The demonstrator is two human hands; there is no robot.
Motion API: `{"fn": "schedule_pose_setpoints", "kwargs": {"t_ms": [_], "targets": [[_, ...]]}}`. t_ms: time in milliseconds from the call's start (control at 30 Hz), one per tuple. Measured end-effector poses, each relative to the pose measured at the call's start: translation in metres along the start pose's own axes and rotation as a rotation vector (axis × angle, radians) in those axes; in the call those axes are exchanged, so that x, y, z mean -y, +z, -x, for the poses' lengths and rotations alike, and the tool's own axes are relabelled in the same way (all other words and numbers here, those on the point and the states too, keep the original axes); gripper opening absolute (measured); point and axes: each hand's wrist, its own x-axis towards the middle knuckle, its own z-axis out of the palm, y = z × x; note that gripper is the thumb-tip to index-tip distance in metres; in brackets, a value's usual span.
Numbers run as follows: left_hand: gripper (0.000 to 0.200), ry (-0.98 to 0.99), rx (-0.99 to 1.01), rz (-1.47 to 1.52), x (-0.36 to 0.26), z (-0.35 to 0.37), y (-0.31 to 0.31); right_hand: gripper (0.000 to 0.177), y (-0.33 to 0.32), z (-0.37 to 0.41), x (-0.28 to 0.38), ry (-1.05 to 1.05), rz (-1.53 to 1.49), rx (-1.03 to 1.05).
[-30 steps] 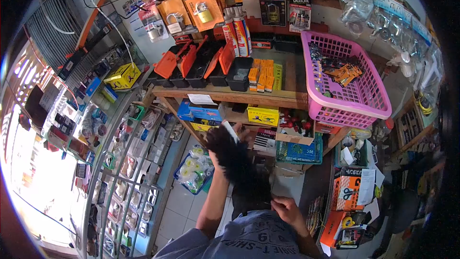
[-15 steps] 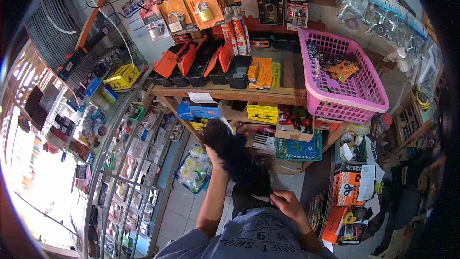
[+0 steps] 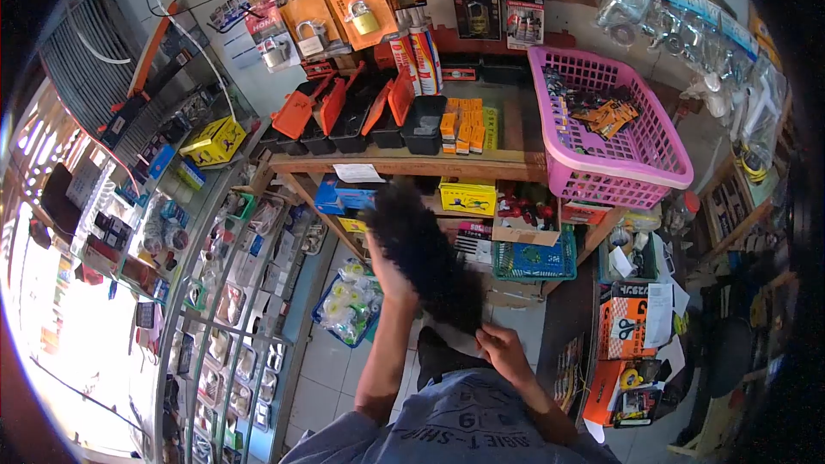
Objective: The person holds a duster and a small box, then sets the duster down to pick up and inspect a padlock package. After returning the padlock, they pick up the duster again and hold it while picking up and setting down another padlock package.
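Observation:
A black, fluffy feather duster [image 3: 423, 249] stretches diagonally in front of my body, blurred by motion. My right hand [image 3: 505, 352] is closed at its lower end, near the hem of my grey T-shirt. Along the upper left side of the feathers lies my left hand [image 3: 391, 273], touching them. The black feathers hide its fingers, so its grip cannot be made out.
A wooden shelf [image 3: 412, 165] ahead bears black bins with orange lids, small orange boxes [image 3: 462, 126] and a pink basket [image 3: 619, 159]. Glass display cases [image 3: 228, 292] line the left. A blue basket of plastic packs [image 3: 348, 305] stands on the tiled floor. Padlocks [image 3: 363, 19] hang above.
The feather duster has shifted up slightly and its feathers look wider. My left fingers, partly seen beyond it before, are now hidden. My right hand has moved slightly up.

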Motion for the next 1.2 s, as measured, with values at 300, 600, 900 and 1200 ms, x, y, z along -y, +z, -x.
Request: {"fn": "schedule_pose_setpoints", "kwargs": {"t_ms": [300, 600, 900, 1200], "targets": [[0.058, 0.052, 0.119, 0.079, -0.033, 0.002, -0.008, 0.028, 0.002, 0.015, -0.012, -0.098, 0.157, -0.013], [0.070, 0.061, -0.041, 0.132, -0.042, -0.009, 0.005, 0.029, -0.016, 0.010, 0.005, -0.215, 0.265, -0.045], [0.060, -0.009, -0.029, 0.138, -0.030, -0.009, 0.028, 0.032, -0.015, 0.009, 0.007, -0.163, 0.266, -0.062], [0.063, -0.060, -0.013, 0.093, -0.016, -0.015, 0.026, 0.025, -0.025, 0.013, 0.008, -0.032, 0.159, 0.018]]}}
